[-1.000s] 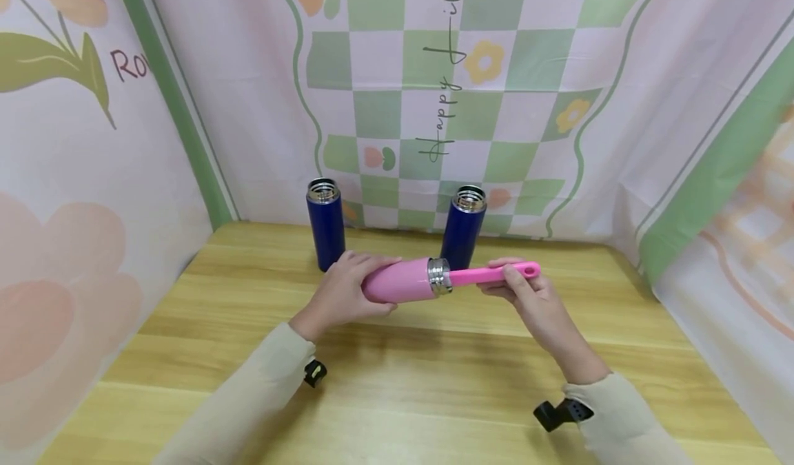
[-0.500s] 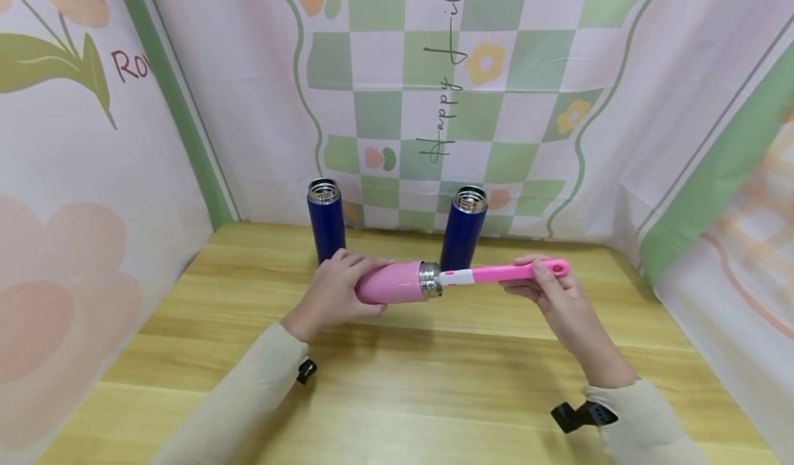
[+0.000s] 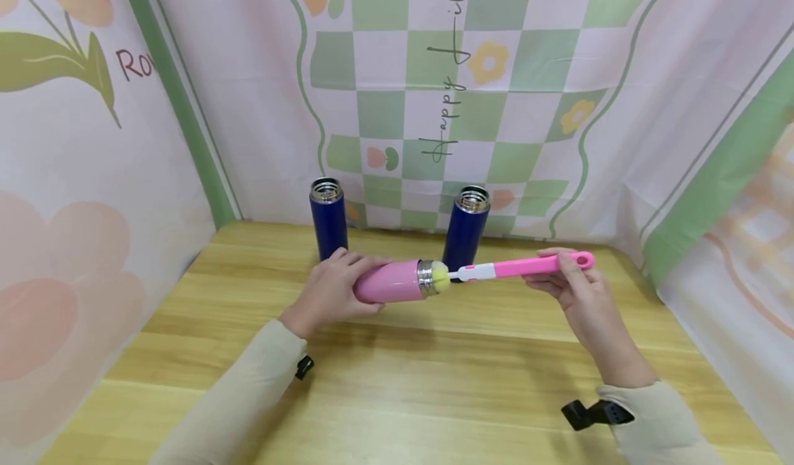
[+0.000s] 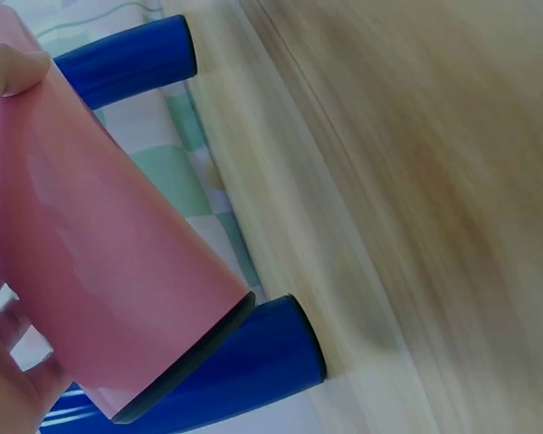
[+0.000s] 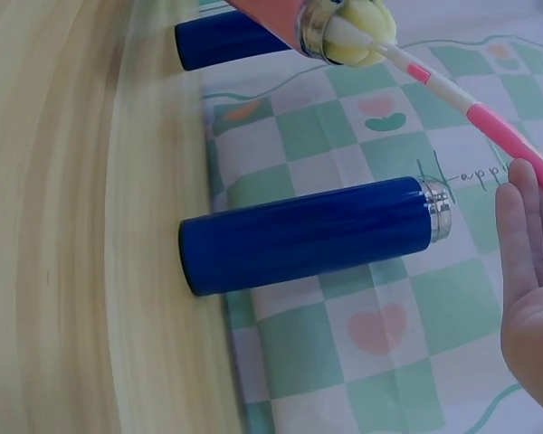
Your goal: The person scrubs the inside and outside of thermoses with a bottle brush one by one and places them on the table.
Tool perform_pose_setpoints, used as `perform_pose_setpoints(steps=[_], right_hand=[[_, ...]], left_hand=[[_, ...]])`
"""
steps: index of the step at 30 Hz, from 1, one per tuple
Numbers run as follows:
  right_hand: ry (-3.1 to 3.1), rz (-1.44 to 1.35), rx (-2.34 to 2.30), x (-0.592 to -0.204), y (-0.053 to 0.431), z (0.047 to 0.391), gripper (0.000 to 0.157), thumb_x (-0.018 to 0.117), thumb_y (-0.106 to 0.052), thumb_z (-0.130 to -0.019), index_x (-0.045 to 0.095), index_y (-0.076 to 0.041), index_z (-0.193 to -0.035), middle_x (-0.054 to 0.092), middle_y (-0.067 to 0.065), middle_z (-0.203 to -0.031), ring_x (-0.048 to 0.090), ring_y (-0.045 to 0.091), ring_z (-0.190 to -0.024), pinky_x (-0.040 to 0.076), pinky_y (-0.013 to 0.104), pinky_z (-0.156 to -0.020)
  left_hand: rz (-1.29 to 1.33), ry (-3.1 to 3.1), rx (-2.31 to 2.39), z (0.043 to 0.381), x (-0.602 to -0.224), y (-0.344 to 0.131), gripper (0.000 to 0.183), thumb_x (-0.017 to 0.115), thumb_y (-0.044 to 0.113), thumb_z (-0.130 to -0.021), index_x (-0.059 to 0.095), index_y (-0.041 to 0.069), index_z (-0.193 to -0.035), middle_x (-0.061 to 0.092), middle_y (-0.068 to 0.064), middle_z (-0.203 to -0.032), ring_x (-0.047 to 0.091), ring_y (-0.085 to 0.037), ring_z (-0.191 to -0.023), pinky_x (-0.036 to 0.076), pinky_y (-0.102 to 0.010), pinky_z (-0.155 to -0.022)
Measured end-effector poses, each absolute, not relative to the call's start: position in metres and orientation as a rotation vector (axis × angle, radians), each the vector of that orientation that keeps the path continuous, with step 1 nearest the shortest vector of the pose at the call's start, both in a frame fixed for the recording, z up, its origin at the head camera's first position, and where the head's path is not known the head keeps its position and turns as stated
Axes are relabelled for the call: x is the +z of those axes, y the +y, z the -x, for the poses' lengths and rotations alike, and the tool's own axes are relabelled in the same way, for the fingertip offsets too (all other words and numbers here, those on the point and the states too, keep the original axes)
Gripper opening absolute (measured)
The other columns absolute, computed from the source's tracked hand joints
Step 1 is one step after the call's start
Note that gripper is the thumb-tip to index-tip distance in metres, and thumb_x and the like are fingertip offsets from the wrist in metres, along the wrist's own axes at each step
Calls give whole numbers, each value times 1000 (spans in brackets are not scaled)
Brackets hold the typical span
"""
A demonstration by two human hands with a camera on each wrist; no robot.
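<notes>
My left hand (image 3: 338,289) grips the lower body of a pink thermos bottle (image 3: 392,281), which lies tilted almost level above the table, its steel mouth facing right. In the left wrist view, fingers and thumb wrap the pink bottle (image 4: 118,226) from both sides. My right hand (image 3: 583,300) pinches the pink handle of a bottle brush (image 3: 527,266) near its holed end. The yellow sponge head (image 5: 366,32) sits at the bottle's mouth, partly out; the rest of it is hidden inside.
Two lidless blue thermos bottles stand upright toward the back of the wooden table (image 3: 397,389): a left one (image 3: 329,224) behind my left hand and a right one (image 3: 465,231) behind the brush. A checked cloth (image 3: 428,114) hangs behind the table.
My right hand has moved right, drawing the brush outward, so its white section and then the yellow sponge came into view. My left hand and the pink bottle shifted slightly left.
</notes>
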State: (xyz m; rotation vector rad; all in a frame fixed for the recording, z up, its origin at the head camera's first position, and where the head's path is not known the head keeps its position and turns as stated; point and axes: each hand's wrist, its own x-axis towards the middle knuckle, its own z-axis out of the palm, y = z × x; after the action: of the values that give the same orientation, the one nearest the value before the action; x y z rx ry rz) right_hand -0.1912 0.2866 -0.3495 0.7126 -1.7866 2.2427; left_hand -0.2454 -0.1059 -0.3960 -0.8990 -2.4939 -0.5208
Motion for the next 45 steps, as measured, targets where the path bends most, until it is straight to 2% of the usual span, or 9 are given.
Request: perform_pose_setpoints(steps=[15,27,37,45], right_hand=[[-1754,-634,2277,-348,292,188,35,41,-18,-109,63,8,-118,73,14,-100,72,21,-91,56,31,-82],[-1750,-671,2286,-348,290,189,32,40,-14,-109,64,6,-118,72,15,-104,72,22,-92,56,31,-83],[-1724,-700,2297,-350,288,189,32,39,-12,-109,60,11,-119,71,15,-105,71,22,-93,55,31,-84],[-1659,-841,2331,-353,283,190,32,36,-5,-108,57,16,-121,70,19,-108,71,25,-98,55,33,-87]], left_hand=[[893,-2472,-531,243,-398,-109,66,85,49,-71,64,36,-132,66,4,-116,50,-15,-97,50,-39,-74],[882,-2419,-525,239,-397,-112,67,85,51,-70,65,33,-132,68,5,-113,51,-14,-94,49,-37,-72],[894,-2387,-562,238,-398,-110,67,85,50,-69,66,32,-131,69,3,-113,50,-15,-94,48,-36,-72],[905,-2386,-579,238,-400,-108,68,84,52,-71,64,33,-133,69,3,-115,51,-15,-94,48,-36,-71]])
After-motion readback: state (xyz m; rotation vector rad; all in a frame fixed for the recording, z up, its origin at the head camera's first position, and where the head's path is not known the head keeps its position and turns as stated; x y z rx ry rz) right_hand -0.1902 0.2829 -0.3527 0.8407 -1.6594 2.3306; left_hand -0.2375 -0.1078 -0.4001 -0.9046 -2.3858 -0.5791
